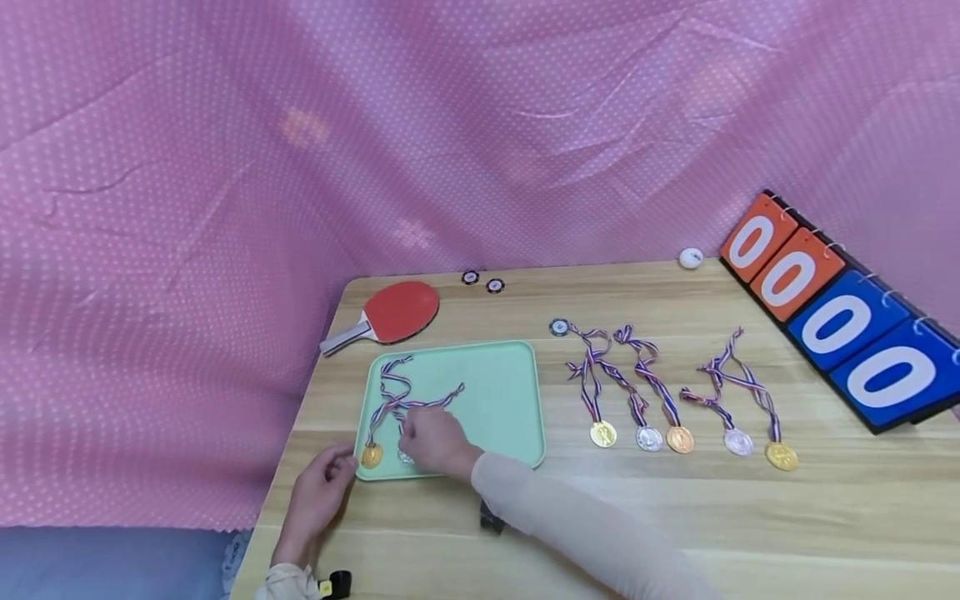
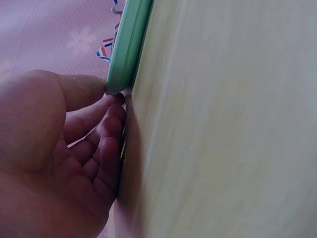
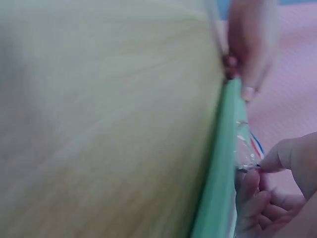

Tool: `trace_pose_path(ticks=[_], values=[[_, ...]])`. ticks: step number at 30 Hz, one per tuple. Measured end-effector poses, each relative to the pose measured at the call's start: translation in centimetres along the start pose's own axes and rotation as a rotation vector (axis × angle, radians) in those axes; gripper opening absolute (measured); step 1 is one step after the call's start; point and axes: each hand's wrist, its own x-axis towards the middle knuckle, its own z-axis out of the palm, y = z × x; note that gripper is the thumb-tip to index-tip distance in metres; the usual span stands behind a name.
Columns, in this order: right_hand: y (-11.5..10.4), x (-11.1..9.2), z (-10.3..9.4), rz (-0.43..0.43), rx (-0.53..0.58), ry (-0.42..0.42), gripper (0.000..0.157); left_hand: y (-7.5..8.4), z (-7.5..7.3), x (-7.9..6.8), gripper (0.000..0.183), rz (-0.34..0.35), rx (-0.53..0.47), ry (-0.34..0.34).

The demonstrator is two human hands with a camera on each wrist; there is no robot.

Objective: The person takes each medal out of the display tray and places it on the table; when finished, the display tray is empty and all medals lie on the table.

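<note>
A light green tray (image 1: 502, 408) lies on the wooden table. At its near left corner my left hand (image 1: 318, 492) pinches the rim, thumb on top and fingers against the underside in the left wrist view, where the tray edge (image 2: 130, 44) shows. Over the tray, my right hand (image 1: 435, 442) pinches a silver medal (image 1: 405, 457) near where its striped ribbon joins. The hand partly covers that medal; the right wrist view shows its shiny disc (image 3: 244, 151) by the thumb. A gold medal (image 1: 372, 456) with a striped ribbon lies at the tray's left.
Several medals, including a bronze medal (image 1: 680, 439), lie right of the tray. A red paddle (image 1: 403, 312) lies behind it. Round chips, one a dark chip (image 1: 559, 327), and a white ball (image 1: 691, 257) sit farther back. A scoreboard (image 1: 836, 325) stands at right.
</note>
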Motion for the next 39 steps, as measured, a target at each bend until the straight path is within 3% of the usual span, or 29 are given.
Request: trace_pose_path(ticks=[5,10,19,31,39], values=[[1.3,-0.8,-2.4,0.066,0.280,-0.063,0.002,-0.2,0.2,-0.1,0.041,-0.013,0.009,0.004],[1.9,-1.2,-6.0,0.133,0.416,-0.170,0.009,-0.2,0.2,0.0,0.041,0.023,0.022,0.013],[-0.1,-1.4,-12.2,0.086,0.489,-0.300,0.005,0.0,0.0,-0.2,0.043,0.013,0.005,0.004],[-1.7,-1.8,-17.4,0.011,0.533,-0.378,0.009,0.0,0.0,0.0,0.044,-0.012,-0.009,-0.007],[-2.5,-2.4,-21.6,-0.031,0.662,-0.451,0.012,-0.2,-0.3,0.0,0.045,0.007,-0.019,-0.017]])
